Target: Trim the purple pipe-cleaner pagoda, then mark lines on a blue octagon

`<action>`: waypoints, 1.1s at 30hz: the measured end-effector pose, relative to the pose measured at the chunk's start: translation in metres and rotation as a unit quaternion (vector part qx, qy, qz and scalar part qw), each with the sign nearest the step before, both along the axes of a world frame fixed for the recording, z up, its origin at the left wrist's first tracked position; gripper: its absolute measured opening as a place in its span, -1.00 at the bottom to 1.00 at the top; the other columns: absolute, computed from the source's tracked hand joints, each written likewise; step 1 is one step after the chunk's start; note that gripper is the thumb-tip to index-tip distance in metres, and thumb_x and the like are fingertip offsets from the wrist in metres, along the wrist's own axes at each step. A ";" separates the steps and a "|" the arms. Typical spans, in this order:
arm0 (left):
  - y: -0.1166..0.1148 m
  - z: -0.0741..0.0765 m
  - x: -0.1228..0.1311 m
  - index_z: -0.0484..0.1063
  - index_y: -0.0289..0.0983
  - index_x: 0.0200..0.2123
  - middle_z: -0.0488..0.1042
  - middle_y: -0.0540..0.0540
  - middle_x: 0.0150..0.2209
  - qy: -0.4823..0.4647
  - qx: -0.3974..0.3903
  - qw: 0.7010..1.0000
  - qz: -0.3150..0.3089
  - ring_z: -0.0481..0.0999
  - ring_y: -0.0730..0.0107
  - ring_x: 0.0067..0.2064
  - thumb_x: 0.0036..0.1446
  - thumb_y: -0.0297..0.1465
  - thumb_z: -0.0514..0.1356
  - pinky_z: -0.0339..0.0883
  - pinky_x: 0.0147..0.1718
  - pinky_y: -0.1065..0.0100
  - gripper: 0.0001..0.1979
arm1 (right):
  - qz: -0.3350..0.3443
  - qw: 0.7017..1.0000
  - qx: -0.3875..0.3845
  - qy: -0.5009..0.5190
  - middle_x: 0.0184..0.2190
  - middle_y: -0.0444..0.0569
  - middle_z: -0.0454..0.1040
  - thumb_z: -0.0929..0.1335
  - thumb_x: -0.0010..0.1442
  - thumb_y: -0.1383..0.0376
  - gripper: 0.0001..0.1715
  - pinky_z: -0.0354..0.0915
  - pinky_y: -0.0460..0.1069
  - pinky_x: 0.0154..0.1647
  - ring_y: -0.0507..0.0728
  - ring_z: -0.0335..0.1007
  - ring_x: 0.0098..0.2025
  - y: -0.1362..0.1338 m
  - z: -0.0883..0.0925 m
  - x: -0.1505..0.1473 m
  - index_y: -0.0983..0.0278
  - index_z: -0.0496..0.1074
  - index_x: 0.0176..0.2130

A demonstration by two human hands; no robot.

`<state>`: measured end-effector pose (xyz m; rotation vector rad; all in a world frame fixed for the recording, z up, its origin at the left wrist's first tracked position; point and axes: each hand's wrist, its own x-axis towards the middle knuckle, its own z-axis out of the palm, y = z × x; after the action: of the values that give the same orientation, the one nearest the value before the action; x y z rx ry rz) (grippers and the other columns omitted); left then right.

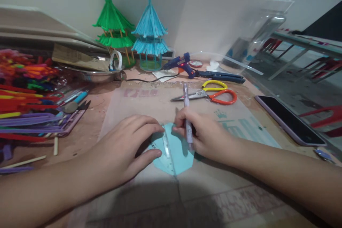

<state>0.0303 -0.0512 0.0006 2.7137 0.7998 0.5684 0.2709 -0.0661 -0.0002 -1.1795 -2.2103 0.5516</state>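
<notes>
A light blue many-sided piece of paper or card (184, 162) lies flat in front of me. Across its middle rests a clear ruler (166, 144). My left hand (136, 142) lies over the ruler and the paper's left part, fingers stretched and slightly spread, pressing down from above. My right hand (200, 131) is closed around a pale purple pen (186, 114), held nearly upright over the paper's right part. The fingers hide the pen's tip, so I cannot tell whether it touches the paper.
Beyond the paper lie scissors (205, 94) with yellow and orange handles, and a blue glue gun (184, 65). Green (113, 25) and blue (150, 32) little pagodas stand by the wall. Coloured sticks (29, 121) crowd the left; a phone (288, 117) lies right.
</notes>
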 end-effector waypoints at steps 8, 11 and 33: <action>0.001 0.002 0.000 0.39 -0.23 0.09 0.51 -0.17 0.02 0.013 0.009 1.000 0.002 0.51 0.11 0.03 0.36 -0.21 0.12 0.42 0.01 0.09 -0.67 | -0.027 0.999 0.019 0.020 -0.44 -0.14 0.41 0.28 0.26 0.37 -0.87 0.17 -0.08 -0.42 0.05 0.30 -0.46 -0.001 0.001 0.003 0.18 0.17 -0.28; 0.001 0.002 0.000 0.40 -0.22 0.09 0.52 -0.17 0.02 0.014 0.007 1.000 0.004 0.51 0.10 0.04 0.35 -0.19 0.13 0.42 0.02 0.08 -0.66 | -0.022 0.999 0.020 0.037 -0.47 -0.14 0.40 0.28 0.27 0.34 -0.88 0.18 -0.08 -0.44 0.06 0.30 -0.48 -0.002 0.001 0.003 0.19 0.18 -0.29; -0.010 0.011 0.005 0.57 -0.24 -0.15 0.64 -0.12 -0.01 0.052 0.177 0.978 -0.095 0.61 0.15 0.01 0.42 -0.48 -0.06 0.51 0.03 0.11 -0.63 | 0.018 0.998 0.033 0.051 -0.59 -0.12 0.45 0.30 0.36 0.20 -0.70 0.14 -0.12 -0.53 0.01 0.33 -0.57 -0.006 0.006 0.006 0.25 0.35 -0.41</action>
<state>0.0357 -0.0614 0.0117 3.1241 0.4911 0.5752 0.2764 -0.0722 0.0062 -1.0571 -2.1507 0.5382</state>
